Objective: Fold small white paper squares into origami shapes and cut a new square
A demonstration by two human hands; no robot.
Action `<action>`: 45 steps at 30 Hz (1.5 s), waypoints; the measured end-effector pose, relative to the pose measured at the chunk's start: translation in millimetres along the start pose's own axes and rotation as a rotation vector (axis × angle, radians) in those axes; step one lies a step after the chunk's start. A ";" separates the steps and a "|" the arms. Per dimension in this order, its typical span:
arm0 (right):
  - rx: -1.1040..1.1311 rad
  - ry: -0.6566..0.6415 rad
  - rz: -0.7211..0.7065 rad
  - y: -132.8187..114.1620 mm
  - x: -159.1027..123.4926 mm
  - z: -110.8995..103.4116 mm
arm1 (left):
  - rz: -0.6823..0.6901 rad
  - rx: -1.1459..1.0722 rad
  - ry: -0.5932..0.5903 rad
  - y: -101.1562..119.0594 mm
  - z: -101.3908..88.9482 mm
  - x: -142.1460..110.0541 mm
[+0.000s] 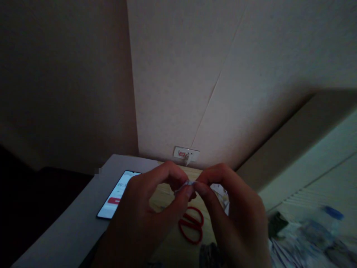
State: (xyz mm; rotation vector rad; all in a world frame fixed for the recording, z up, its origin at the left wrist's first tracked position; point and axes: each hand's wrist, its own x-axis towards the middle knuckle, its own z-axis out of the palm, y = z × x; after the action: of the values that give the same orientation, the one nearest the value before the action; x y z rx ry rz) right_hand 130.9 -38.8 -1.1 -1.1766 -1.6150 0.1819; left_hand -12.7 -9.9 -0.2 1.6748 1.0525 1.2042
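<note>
My left hand (pixel 156 208) and my right hand (pixel 234 208) meet above the table, thumbs and forefingers pinching a small piece of white paper (pixel 190 182) between them. The paper is tiny and partly covered by the fingertips; it looks folded or rolled, but I cannot tell which. Below the hands, scissors with red handles (pixel 192 225) lie on the wooden table (pixel 160 197), their blades mostly hidden by my left hand. More white paper (pixel 220 190) shows behind the fingers of my right hand.
A lit phone (pixel 113 203) with a timer lies left of my left hand on a pale surface (pixel 72 219). A wall socket (pixel 186 153) holds a plug at the back. At lower right are a blurred plastic bottle with a blue cap (pixel 333 213) and clutter.
</note>
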 end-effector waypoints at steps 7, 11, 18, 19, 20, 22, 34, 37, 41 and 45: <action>0.097 -0.010 0.032 -1.4 0.0 0.4 | -0.075 -0.121 -0.010 7.0 -0.9 -0.3; 0.039 0.010 0.014 0.7 0.1 -0.7 | -0.078 -0.153 -0.040 4.8 0.3 1.3; -0.103 0.064 -0.055 3.5 3.5 2.1 | 0.064 -0.066 -0.002 -8.8 2.0 7.9; -0.119 0.058 -0.064 3.8 3.8 2.2 | 0.061 -0.069 -0.006 -8.8 2.1 8.5; -0.131 0.046 -0.077 4.1 3.8 2.0 | 0.050 -0.072 -0.010 -8.4 2.1 8.9; -0.137 0.019 -0.102 4.3 3.4 1.4 | 0.040 -0.074 -0.013 -7.0 1.7 9.1; 0.021 -0.010 -0.073 4.5 2.1 1.5 | 0.081 -0.143 0.009 -11.4 -2.9 6.9; 0.018 0.010 -0.062 4.3 1.3 1.6 | 0.023 -0.188 -0.050 -11.7 -2.8 7.2; 0.036 0.014 -0.058 4.4 -0.4 1.7 | -0.028 -0.301 -0.041 -9.3 1.3 5.9; 0.088 0.020 -0.058 6.1 -4.7 0.1 | -0.052 -0.401 0.070 -7.8 5.5 4.1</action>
State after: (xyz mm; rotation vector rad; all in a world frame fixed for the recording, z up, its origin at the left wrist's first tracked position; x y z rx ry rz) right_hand 134.1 -39.3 -8.1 -1.0606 -1.6053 0.2008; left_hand -7.9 -4.2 -7.5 1.2962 0.8231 1.3461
